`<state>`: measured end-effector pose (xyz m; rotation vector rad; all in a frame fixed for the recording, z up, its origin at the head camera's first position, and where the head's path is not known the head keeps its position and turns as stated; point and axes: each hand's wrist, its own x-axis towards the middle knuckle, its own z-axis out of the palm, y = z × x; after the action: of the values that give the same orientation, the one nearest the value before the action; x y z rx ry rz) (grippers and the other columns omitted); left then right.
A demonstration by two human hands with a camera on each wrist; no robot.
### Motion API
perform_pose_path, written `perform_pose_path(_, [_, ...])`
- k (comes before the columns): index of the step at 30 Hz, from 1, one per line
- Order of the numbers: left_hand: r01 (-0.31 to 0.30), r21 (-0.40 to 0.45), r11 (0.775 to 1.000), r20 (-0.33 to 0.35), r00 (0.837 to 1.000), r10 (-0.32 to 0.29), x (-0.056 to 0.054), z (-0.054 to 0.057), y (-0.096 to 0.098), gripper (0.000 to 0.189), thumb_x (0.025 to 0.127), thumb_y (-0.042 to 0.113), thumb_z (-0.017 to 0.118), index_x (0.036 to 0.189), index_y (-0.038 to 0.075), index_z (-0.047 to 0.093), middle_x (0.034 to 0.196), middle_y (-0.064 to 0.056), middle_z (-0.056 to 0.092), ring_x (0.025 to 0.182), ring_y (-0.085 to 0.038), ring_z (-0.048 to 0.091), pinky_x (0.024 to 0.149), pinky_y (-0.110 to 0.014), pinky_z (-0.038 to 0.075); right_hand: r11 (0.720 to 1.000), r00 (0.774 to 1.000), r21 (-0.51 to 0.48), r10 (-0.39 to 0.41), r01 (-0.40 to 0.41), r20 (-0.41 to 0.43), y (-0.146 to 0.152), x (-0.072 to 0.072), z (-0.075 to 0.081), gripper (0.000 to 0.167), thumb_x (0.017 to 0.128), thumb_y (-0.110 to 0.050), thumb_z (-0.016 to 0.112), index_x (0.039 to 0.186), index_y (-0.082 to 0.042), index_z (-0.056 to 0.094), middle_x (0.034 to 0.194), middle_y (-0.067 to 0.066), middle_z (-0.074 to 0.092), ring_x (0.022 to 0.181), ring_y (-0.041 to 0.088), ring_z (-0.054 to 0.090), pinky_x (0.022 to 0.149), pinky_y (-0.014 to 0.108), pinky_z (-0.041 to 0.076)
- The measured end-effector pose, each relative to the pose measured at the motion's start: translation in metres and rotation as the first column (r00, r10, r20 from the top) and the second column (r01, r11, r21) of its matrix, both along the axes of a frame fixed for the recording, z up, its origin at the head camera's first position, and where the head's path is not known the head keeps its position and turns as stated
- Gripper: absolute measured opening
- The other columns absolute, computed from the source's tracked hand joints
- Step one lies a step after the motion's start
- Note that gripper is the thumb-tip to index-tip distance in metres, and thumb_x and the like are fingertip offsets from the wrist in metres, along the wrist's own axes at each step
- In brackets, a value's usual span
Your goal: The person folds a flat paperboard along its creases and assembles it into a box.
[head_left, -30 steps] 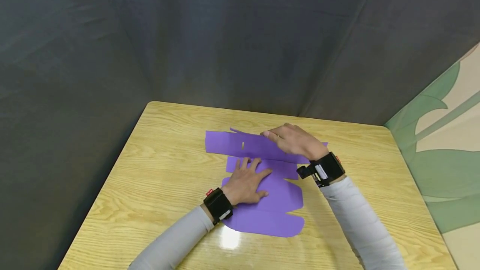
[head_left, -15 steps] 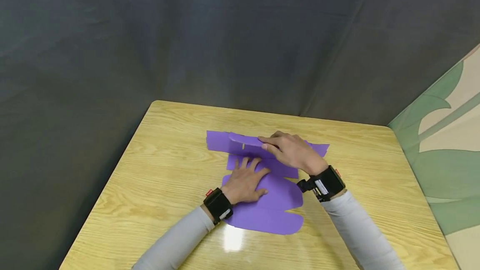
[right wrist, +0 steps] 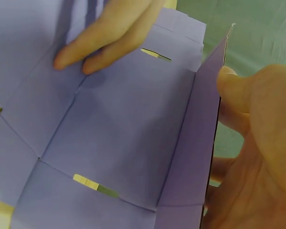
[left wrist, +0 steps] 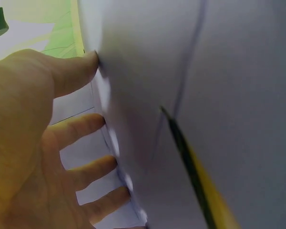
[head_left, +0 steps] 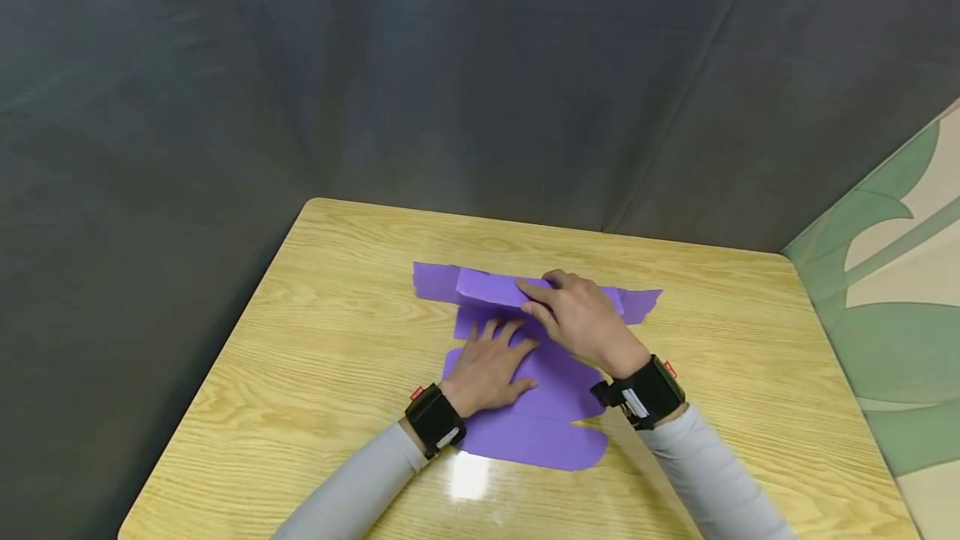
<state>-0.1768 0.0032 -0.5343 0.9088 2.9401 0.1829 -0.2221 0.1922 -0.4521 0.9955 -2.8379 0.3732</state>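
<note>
- A purple cardboard sheet (head_left: 562, 394), cut with flaps and slots, lies on a light wood-grain desk (head_left: 300, 365), roughly central and in front of the person.
- The left hand (head_left: 489, 369) rests palm down on the sheet's middle, its fingers spread apart.
- The right hand (head_left: 588, 319) holds a long, narrow purple panel (head_left: 487, 287) that stands up along the sheet's far part. In the right wrist view its thumb tip laps the panel's edge and the other fingers bend behind the outer face.
- Beyond the raised panel's ends, a purple side flap (head_left: 433, 282) shows at left and another (head_left: 641, 305) at right.
- The step in hand seems to be bending this panel along its crease. To do it well, keep the left palm firm near the fold so the sheet cannot slide, spread the right hand's pressure along the panel, and bend evenly. Pushing at one end could twist the card or crease it off the line.
</note>
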Motion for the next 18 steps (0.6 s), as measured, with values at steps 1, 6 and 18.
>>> perform_pose_path(1, [-0.001,0.001,1.0,-0.007,1.0,0.001,0.001,0.001,0.0,0.063,0.099,0.064,0.065,0.152,0.031,0.059,0.165,-0.005,0.045,0.147,-0.036,0.045,0.117,-0.061,0.044,1.0,1.0,0.001,-0.002,0.002,-0.006,0.0,0.001,0.0,0.042,0.11,-0.036,0.06,0.147,-0.017,0.067,0.132,0.025,0.068,0.118,0.043,0.068,0.1,0.058,0.056])
perform_pose_path(6, [0.021,0.006,1.0,-0.098,0.995,-0.021,0.005,0.005,-0.005,0.065,0.096,0.064,0.07,0.148,0.025,0.063,0.159,-0.006,0.051,0.14,-0.035,0.052,0.115,-0.05,0.049,0.999,0.999,-0.024,-0.041,0.04,-0.014,0.0,0.007,-0.003,0.043,0.111,-0.04,0.057,0.149,-0.02,0.065,0.131,0.022,0.067,0.114,0.04,0.068,0.099,0.057,0.055])
perform_pose_path(18, [-0.016,0.012,1.0,-0.136,0.991,0.018,0.003,0.001,-0.004,0.065,0.097,0.058,0.073,0.15,0.023,0.062,0.161,-0.01,0.052,0.145,-0.037,0.051,0.11,-0.046,0.055,0.997,0.993,-0.081,-0.016,0.006,-0.121,-0.003,0.017,-0.018,0.042,0.107,-0.035,0.066,0.146,-0.019,0.068,0.132,0.024,0.062,0.119,0.045,0.062,0.106,0.062,0.047])
